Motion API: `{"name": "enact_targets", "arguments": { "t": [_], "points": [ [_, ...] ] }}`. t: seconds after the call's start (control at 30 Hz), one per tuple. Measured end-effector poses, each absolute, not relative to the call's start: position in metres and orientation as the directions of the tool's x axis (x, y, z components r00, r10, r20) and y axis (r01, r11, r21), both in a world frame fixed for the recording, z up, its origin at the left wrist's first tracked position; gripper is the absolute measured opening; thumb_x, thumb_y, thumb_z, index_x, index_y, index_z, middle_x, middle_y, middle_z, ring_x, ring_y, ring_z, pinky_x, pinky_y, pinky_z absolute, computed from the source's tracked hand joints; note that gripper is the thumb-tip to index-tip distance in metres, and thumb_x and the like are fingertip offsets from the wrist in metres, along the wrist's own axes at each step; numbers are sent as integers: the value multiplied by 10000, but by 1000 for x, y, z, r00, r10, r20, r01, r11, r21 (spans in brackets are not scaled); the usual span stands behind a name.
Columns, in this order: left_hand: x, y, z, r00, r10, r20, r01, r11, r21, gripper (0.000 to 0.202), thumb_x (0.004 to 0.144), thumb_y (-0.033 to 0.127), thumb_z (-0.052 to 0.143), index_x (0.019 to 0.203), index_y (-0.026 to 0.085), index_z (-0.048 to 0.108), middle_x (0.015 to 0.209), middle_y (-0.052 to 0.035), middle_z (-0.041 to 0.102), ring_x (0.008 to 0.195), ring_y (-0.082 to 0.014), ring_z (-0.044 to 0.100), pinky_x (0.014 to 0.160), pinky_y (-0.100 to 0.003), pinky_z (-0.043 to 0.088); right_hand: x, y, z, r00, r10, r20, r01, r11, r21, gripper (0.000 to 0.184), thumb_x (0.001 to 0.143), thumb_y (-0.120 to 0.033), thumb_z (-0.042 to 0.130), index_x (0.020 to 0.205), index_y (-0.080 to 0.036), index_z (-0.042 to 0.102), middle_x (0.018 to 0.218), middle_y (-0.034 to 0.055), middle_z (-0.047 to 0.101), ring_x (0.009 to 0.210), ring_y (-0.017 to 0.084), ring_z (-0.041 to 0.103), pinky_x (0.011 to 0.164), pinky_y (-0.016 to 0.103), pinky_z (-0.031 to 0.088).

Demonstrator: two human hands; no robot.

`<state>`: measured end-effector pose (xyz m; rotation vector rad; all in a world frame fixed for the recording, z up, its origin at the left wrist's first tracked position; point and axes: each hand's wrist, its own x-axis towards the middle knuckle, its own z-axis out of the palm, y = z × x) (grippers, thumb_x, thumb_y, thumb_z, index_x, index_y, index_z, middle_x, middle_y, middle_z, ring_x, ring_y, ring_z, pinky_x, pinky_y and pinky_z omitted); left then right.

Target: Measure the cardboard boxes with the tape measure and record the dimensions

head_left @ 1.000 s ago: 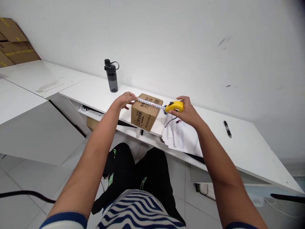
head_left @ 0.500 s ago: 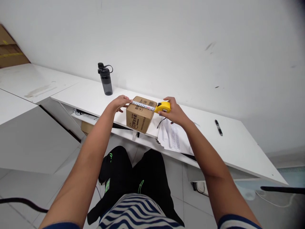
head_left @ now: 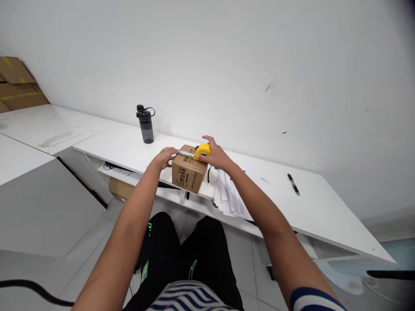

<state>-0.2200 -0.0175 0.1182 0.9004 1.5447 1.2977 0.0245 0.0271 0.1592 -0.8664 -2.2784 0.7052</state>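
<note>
A brown cardboard box [head_left: 187, 175] with dark printing stands at the front edge of the white desk. My right hand [head_left: 218, 154] grips a yellow tape measure [head_left: 203, 150] over the top of the box. Its white blade [head_left: 186, 153] runs a short way leftward across the box top. At the box's left edge, my left hand [head_left: 166, 157] pinches the blade's end; the exact fingertip contact is too small to make out.
A dark water bottle [head_left: 147, 127] stands behind on the desk [head_left: 121, 136]. Papers [head_left: 228, 194] lie right of the box, and a black marker [head_left: 293, 184] farther right. Cardboard boxes [head_left: 24, 93] are stacked at far left. A shelf [head_left: 165, 194] runs under the desktop.
My right hand has moved left with the tape measure, from the box's right edge to over its top. The exposed blade is shorter. My left hand stays at the left edge.
</note>
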Motion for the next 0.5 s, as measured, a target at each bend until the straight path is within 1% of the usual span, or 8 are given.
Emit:
{"name": "enact_targets", "arguments": {
  "t": [0.1,0.17,0.23,0.3,0.37,0.4,0.47,0.5],
  "points": [
    [-211,-21,114,-296,946,-133,-116,103,988,387,669,452,754,920,211,584,862,-43,677,775,-201,650,691,-314,505,-10,24,164,-637,659,400,359,713,-602,804,722,-399,671,1432,-198,350,1182,121,615,1002,281,595,896,448,471],
    [-206,-27,114,-269,957,-113,-178,66,982,405,738,566,669,905,203,601,849,-61,691,797,-218,656,705,-314,507,-28,22,165,-657,633,410,341,734,-587,801,732,-399,658,1441,-194,346,1229,129,602,1032,287,586,918,451,459],
    [-201,-37,116,-237,966,-101,-172,60,983,489,798,677,543,929,213,624,916,-80,716,911,-254,663,755,-335,509,-40,22,166,-672,619,407,326,740,-589,816,747,-411,646,1464,-207,316,1215,122,614,1015,288,591,911,452,459],
    [-194,-49,118,-245,969,-40,-71,23,997,545,814,718,492,1018,233,634,1071,-94,717,1070,-279,636,832,-352,497,-46,23,166,-668,607,431,301,750,-590,831,762,-409,632,1489,-219,277,1189,113,628,995,286,596,894,448,464],
    [-186,-59,117,-312,949,46,48,-33,998,588,767,681,605,1160,244,599,1260,-113,656,1177,-291,592,904,-354,473,-43,25,165,-628,614,478,279,751,-598,849,763,-401,630,1501,-226,250,1173,108,631,978,285,599,881,443,470],
    [-182,-64,115,-354,932,71,98,-39,994,653,723,641,683,1228,244,563,1331,-130,613,1199,-299,580,925,-356,464,-39,25,164,-591,630,504,277,745,-606,853,761,-408,636,1501,-234,248,1175,107,628,975,285,598,880,444,471],
    [-180,-71,111,-425,903,63,149,1,989,771,656,574,771,1298,238,508,1376,-159,572,1180,-315,589,918,-372,469,-27,26,162,-490,677,549,286,720,-632,858,758,-437,651,1494,-255,249,1188,107,612,979,288,597,890,452,469],
    [-181,-74,109,-445,894,41,146,27,989,768,656,565,771,1296,236,505,1355,-164,583,1151,-316,603,895,-381,482,-19,26,160,-439,700,564,293,704,-646,865,759,-458,656,1493,-261,242,1190,108,603,980,288,597,895,455,468]
  ]
}}
